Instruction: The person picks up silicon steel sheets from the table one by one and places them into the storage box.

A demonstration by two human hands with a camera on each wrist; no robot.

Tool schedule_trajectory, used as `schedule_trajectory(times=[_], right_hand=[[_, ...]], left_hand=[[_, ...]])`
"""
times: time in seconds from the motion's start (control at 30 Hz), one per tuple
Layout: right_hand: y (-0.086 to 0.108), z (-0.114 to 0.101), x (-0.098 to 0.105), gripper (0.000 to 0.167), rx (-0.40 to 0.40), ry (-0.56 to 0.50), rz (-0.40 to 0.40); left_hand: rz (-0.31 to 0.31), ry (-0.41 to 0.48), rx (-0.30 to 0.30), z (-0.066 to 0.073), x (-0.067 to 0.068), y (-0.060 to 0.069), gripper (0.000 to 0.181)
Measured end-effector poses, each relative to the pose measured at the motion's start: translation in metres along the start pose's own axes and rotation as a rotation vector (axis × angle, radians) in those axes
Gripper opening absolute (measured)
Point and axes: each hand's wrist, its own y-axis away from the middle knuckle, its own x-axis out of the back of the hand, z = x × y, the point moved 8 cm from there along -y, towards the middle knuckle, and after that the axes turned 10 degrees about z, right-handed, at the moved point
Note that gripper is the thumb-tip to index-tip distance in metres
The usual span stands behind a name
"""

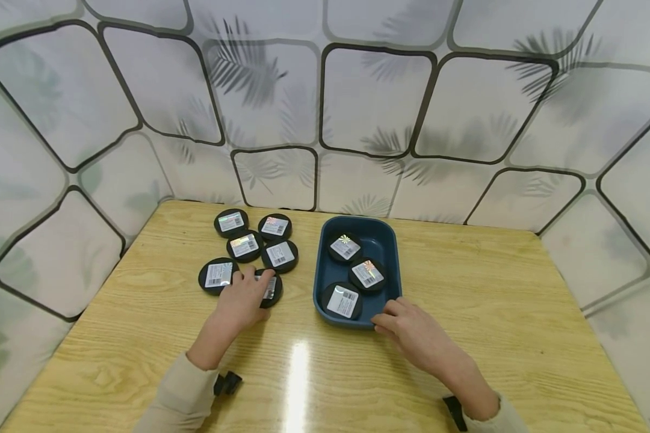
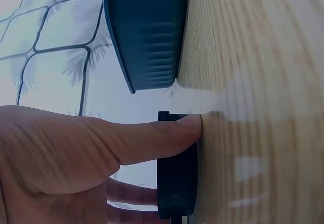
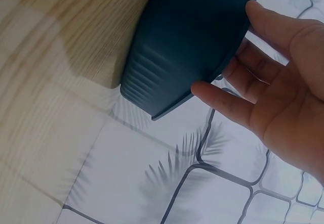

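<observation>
Between the fingers of the left hand [image 1: 242, 300], a smooth plastic disc [image 2: 177, 183] with a shiny label [image 1: 271, 290]. At the fingers of the right hand [image 1: 418, 335], a smooth plastic tub [image 3: 187, 37], partly ribbed. Beneath both, a glossy, grained wood table [image 1: 466, 288].

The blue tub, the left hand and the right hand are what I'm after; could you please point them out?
Blue tub [image 1: 377, 246]: head view, on its bare inside floor.
Left hand [image 1: 242, 300]: head view, on its back.
Right hand [image 1: 417, 334]: head view, on its back.
</observation>
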Motion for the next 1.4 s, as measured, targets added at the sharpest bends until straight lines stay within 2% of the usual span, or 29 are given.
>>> schedule_trajectory(times=[0.3, 0.47, 0.67, 0.93, 1.4], right_hand=[[0.000, 0.001, 0.000, 0.013, -0.007, -0.010, -0.015], [-0.001, 0.002, -0.002, 0.013, -0.018, -0.009, -0.029], [0.000, 0.003, -0.003, 0.013, -0.024, -0.006, -0.029], [0.001, 0.002, -0.002, 0.012, -0.014, 0.003, -0.009], [0.002, 0.003, -0.003, 0.013, -0.037, -0.009, -0.024]], left_hand=[[-0.040, 0.012, -0.003, -0.002, 0.000, 0.001, 0.069], [-0.027, 0.041, 0.009, -0.003, 0.000, -0.001, 0.063], [-0.018, 0.031, 0.013, -0.004, -0.002, -0.003, 0.066], [-0.002, 0.015, -0.023, 0.000, 0.001, -0.005, 0.075], [0.009, 0.027, -0.087, 0.013, 0.008, -0.001, 0.075]])
